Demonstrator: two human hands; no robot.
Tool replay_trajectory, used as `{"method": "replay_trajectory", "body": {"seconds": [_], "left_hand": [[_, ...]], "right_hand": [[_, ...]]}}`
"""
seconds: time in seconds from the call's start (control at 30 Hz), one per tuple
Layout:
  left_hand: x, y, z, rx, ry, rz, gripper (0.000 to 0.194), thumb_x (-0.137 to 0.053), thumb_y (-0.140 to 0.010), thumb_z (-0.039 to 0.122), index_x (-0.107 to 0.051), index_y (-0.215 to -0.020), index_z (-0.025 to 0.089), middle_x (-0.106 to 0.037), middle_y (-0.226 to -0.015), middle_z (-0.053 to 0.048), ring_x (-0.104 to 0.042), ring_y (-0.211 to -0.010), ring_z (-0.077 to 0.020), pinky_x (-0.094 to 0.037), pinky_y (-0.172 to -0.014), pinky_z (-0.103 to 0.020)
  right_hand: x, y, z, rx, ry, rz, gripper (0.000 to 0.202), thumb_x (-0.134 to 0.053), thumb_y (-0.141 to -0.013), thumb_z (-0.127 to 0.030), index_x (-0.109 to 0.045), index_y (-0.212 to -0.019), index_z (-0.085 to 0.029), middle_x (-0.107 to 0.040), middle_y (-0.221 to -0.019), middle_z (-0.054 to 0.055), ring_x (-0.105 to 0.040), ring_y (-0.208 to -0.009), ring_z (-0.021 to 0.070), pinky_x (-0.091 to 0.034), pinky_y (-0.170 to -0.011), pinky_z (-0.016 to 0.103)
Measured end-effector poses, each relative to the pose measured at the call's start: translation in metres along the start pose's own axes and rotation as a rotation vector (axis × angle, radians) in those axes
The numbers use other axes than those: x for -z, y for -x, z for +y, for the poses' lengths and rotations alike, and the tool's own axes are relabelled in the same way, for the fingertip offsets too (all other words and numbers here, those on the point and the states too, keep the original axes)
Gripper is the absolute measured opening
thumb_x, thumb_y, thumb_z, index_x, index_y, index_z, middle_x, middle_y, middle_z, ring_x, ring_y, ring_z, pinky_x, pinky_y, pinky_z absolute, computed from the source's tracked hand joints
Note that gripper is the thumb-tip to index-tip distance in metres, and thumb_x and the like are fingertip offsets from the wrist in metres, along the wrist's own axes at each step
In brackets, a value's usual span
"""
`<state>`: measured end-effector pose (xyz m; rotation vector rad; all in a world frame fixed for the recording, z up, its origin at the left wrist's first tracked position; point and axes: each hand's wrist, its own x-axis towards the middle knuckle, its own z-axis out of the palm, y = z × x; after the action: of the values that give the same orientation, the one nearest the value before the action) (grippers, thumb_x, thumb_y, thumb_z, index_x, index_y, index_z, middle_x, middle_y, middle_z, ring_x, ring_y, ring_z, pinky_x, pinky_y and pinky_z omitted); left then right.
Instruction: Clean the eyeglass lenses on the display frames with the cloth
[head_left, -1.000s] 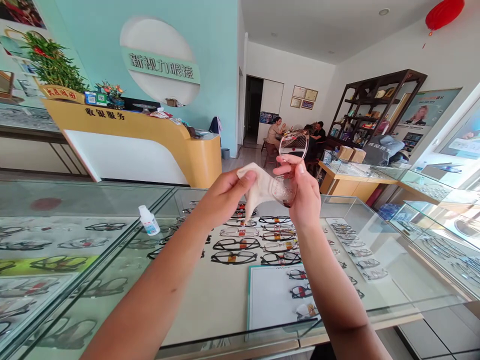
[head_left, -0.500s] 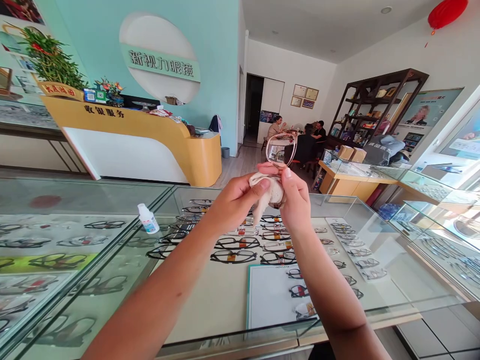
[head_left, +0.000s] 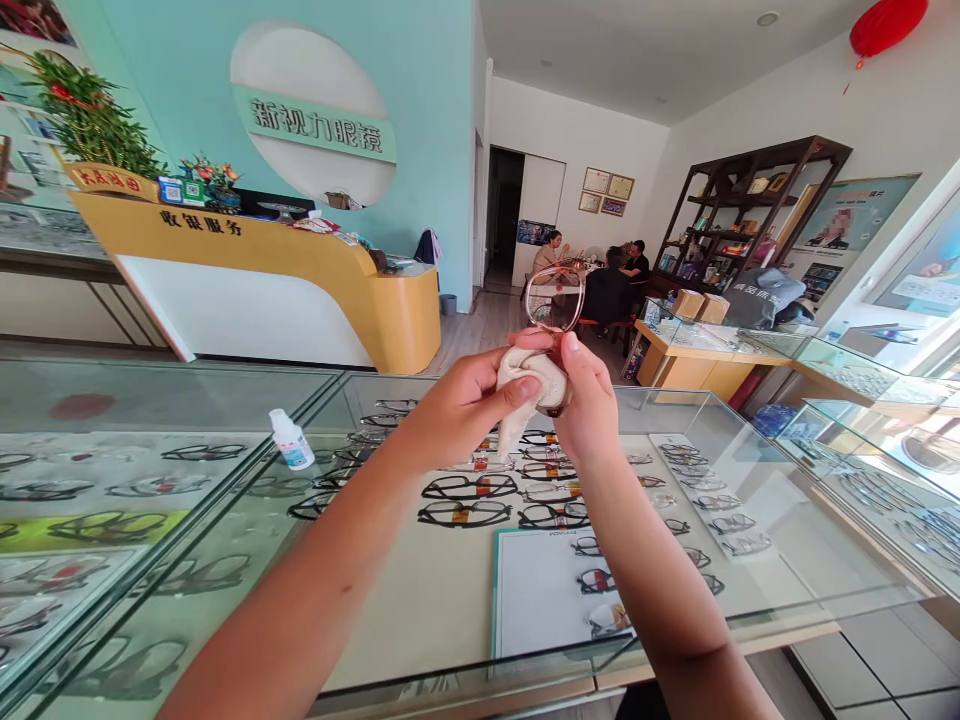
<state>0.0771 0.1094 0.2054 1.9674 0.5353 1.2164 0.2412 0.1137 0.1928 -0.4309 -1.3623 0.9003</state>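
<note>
A pair of glasses (head_left: pixel 556 298) with a thin pinkish frame is held up in front of me, one lens rising above my fingers. My right hand (head_left: pixel 589 395) pinches the frame near its bridge. A pale cloth (head_left: pixel 517 415) is bunched in my left hand (head_left: pixel 469 405), pressed around the lower lens with the thumb on top. The cloth hides most of that lens, and one corner of it dangles below. Both hands are above the glass display case, close together and closed.
Under the glass top (head_left: pixel 405 600) lie several rows of glasses (head_left: pixel 469 487). A small white bottle (head_left: pixel 291 440) stands on the glass to the left. Farther off are a yellow counter (head_left: pixel 405 320), a dark shelf (head_left: pixel 739 225) and several people seated at a table.
My left thumb and the cloth have shifted slightly over the lower lens. The glasses have turned a little in my fingers. The whole view has drifted slightly.
</note>
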Motion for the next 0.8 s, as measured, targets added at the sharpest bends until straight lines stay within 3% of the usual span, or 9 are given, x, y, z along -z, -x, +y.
{"method": "replay_trajectory", "body": {"seconds": [0.13,0.27,0.47,0.8], "left_hand": [[0.001,0.001,0.003,0.043,0.061,-0.04,0.039,-0.076,-0.099,0.055,-0.073,-0.113,0.018,-0.069,-0.083,-0.002,-0.057,-0.065,-0.0147,-0.048,-0.057,-0.025],[0.002,0.002,0.002,0.062,0.085,-0.052,0.04,-0.08,-0.097,0.051,-0.074,-0.118,0.018,-0.073,-0.094,-0.006,-0.063,-0.074,-0.0167,-0.051,-0.062,-0.025],[0.001,0.001,-0.002,0.066,0.133,-0.066,0.042,-0.084,-0.095,0.045,-0.073,-0.125,0.019,-0.071,-0.092,-0.005,-0.062,-0.073,-0.0149,-0.051,-0.061,-0.024],[-0.008,0.0,-0.009,0.025,0.118,0.0,0.057,-0.089,-0.09,0.042,-0.069,-0.141,0.022,-0.077,-0.118,-0.009,-0.072,-0.1,-0.0224,-0.059,-0.08,-0.028]], "right_hand": [[0.0,0.0,0.0,-0.006,-0.044,0.0,0.044,-0.061,-0.105,-0.063,-0.088,-0.099,-0.029,-0.084,-0.116,0.006,-0.076,-0.111,0.0247,-0.062,-0.102,0.04],[0.0,0.0,0.0,-0.01,-0.042,0.013,0.046,-0.063,-0.103,-0.066,-0.088,-0.099,-0.028,-0.085,-0.116,0.006,-0.076,-0.112,0.0257,-0.062,-0.103,0.042],[-0.002,0.0,0.0,-0.008,-0.07,0.031,0.044,-0.065,-0.102,-0.066,-0.088,-0.099,-0.029,-0.085,-0.116,0.006,-0.077,-0.112,0.0257,-0.063,-0.101,0.041],[-0.009,0.002,0.004,-0.023,-0.09,0.082,0.045,-0.064,-0.102,-0.066,-0.086,-0.102,-0.027,-0.084,-0.119,0.007,-0.075,-0.121,0.0265,-0.061,-0.108,0.041]]}}
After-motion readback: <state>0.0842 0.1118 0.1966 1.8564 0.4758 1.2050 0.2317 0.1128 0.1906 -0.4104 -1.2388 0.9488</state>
